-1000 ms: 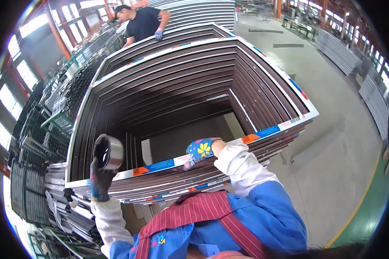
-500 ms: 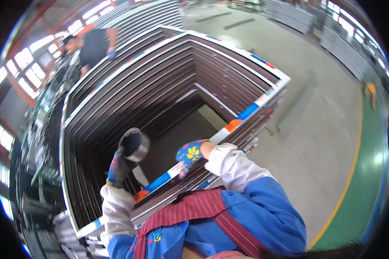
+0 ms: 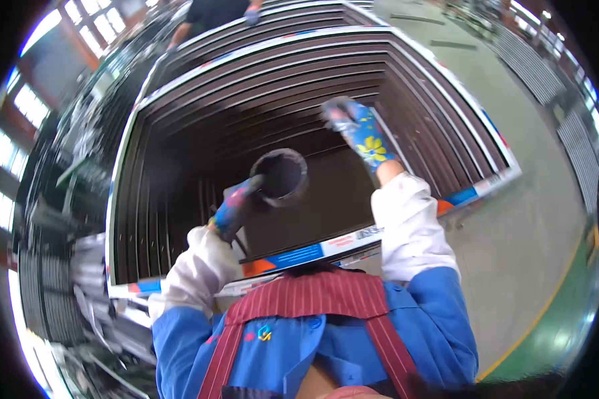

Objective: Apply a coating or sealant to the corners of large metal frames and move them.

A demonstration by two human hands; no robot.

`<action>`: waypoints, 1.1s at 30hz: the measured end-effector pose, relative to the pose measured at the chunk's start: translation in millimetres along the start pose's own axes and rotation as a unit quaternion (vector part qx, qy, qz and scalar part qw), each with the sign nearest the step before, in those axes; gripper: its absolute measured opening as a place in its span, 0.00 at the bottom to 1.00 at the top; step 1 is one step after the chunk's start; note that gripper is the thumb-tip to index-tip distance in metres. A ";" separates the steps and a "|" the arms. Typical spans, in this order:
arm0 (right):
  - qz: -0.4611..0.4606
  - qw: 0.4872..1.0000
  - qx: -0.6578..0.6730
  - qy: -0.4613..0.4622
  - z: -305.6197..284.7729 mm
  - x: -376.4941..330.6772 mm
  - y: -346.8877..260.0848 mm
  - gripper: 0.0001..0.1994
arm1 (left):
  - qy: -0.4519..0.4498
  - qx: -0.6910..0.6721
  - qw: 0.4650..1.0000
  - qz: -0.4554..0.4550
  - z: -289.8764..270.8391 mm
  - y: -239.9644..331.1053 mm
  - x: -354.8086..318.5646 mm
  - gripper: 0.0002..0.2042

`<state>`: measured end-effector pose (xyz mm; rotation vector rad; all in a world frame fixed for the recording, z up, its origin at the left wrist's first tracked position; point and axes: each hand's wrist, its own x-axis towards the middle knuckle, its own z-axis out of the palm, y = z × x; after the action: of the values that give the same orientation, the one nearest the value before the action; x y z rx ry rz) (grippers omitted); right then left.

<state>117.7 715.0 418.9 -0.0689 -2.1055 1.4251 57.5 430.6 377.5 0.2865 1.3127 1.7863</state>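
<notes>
Currently my left hand (image 3: 235,206), gloved in floral blue and grey, grips a thick silvery ring-shaped roll (image 3: 291,195) above the stacked dark-brown rectangular frames (image 3: 299,86); my right hand (image 3: 359,133), gloved alike, hangs farther right, too blurred to tell whether it's closed.

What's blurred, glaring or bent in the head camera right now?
Head view: the right hand and the roll in the left hand look smeared; head view, left: windows burn out to white; head view: the stacked frames bow along their edges, corners go black.
</notes>
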 end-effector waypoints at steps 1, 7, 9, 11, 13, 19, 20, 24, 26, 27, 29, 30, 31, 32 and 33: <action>-0.005 1.000 0.013 -0.027 16.5 3.6 24.6 0.12 | 0.002 0.046 0.999 0.025 -14.3 -4.0 4.5 0.21; 0.075 0.941 0.078 -0.321 80.7 -16.4 51.3 0.22 | 0.056 0.084 0.994 0.039 -19.7 4.5 -7.9 0.20; 0.063 0.931 0.094 -0.348 79.4 -28.1 52.6 0.25 | 0.049 0.056 0.997 0.031 -22.2 -0.7 -1.4 0.20; 0.141 0.905 0.183 -0.356 86.3 -35.4 64.1 0.27 | 0.048 0.003 0.999 -0.010 -20.7 -7.2 -0.2 0.20; 0.332 0.815 0.332 -0.340 85.3 -38.8 28.7 0.26 | 0.058 -0.011 0.998 -0.023 -22.6 -10.6 -3.1 0.19; 0.397 0.768 0.386 -0.323 80.2 -34.3 19.8 0.23 | -0.002 0.061 0.997 0.038 -29.4 -4.5 0.4 0.23; 0.387 0.775 0.388 -0.315 81.0 -34.9 23.0 0.24 | 0.002 0.057 0.997 0.045 -28.8 -2.8 0.9 0.23; 0.343 0.807 0.406 -0.256 82.0 -30.5 41.9 0.21 | -0.051 -0.052 0.997 -0.001 -36.4 4.5 6.6 0.27; 0.337 0.815 0.407 -0.236 81.1 -29.3 33.2 0.20 | -0.089 -0.096 0.991 -0.009 -48.4 3.1 11.9 0.28; 0.354 0.816 0.395 -0.231 79.5 -27.7 17.6 0.21 | -0.039 -0.062 0.997 -0.019 -55.5 1.2 12.3 0.28; 0.368 0.818 0.378 -0.230 78.3 -27.6 9.3 0.21 | 0.048 0.081 0.994 -0.058 -70.7 -9.9 15.8 0.25; 0.369 0.818 0.385 -0.217 77.5 -28.8 14.0 0.21 | 0.048 0.079 0.994 -0.053 -76.1 -15.7 15.2 0.25; 0.370 0.817 0.392 -0.204 76.5 -29.8 17.4 0.21 | 0.006 0.279 0.959 -0.042 -80.0 -22.7 12.6 0.24; 0.369 0.818 0.390 -0.206 76.3 -29.8 18.8 0.21 | -0.036 0.468 0.883 -0.031 -80.7 -26.5 11.0 0.22; 0.375 0.822 0.383 -0.195 76.4 -30.3 19.6 0.22 | -0.035 0.467 0.883 -0.030 -80.3 -29.4 11.6 0.22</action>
<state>99.6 649.0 369.3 -0.3373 -1.6591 2.8889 15.2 388.2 315.4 0.8083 2.0239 0.9503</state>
